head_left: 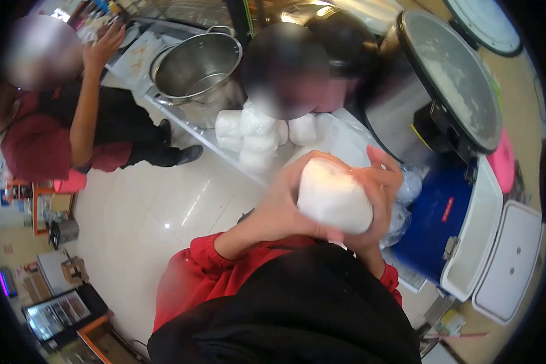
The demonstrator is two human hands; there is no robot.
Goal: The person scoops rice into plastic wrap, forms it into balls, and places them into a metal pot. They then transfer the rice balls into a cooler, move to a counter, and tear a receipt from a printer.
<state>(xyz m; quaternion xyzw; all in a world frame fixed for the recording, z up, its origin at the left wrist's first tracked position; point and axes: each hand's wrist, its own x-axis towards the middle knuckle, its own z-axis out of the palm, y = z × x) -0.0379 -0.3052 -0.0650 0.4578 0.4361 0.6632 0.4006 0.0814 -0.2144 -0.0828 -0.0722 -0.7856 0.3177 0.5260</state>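
A white, rounded, paper-wrapped bundle [333,197] is held up in front of my body, over the counter's near edge. My left hand [279,200] curls around its left side and underside. On its right side, my right hand [379,191] grips it, with some fingers raised near the top. What is inside the wrapping is hidden. Beyond my hands, several similar white bundles [258,130] are piled on the metal counter [333,136]. Some clear-wrapped round packs [400,212] lie just right of my right hand.
A large steel pot [197,70] stands behind the pile. At right are a big cooker [394,109] with white grains by its glassy round top, a blue cooler [437,212] and a white lid [509,261]. A co-worker [85,127] stands at left; another person's blurred head is across the counter.
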